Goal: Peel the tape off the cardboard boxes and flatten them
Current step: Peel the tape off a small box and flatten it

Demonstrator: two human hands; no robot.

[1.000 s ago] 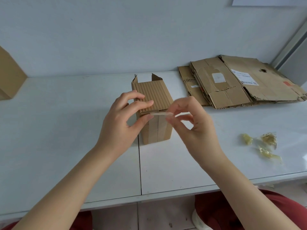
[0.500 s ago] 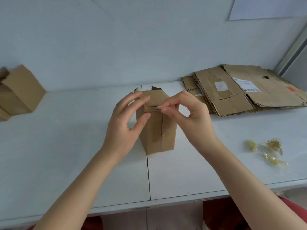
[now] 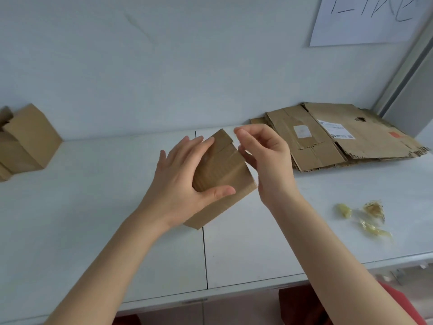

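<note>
The left hand [image 3: 178, 179] grips the small brown cardboard box [image 3: 222, 170], tilted on the white surface [image 3: 93, 207] mid-table. The right hand [image 3: 264, 160] curls its fingers [image 3: 248, 133] at the box's top edge; a pinch there, can't tell.

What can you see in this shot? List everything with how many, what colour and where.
Small brown cardboard box: one, brown, table centre, tilted, held.
Flattened corrugated cardboard sheets: one stack, brown, back right of the table.
Crumpled wads of peeled tape: three, yellowish clear, front right of the table.
Further brown cardboard boxes: at least two, brown, far left, cut off by the frame.
Paper sheet with handwriting: one, white, wall at upper right.
Flat white table: one, white, under everything.
Red clothing: dark red, below the table edge.
Left hand: holds the small box, thumb on its near face.
Right hand: fingers curled at the box's right edge; whether it pinches tape is unclear.
</note>
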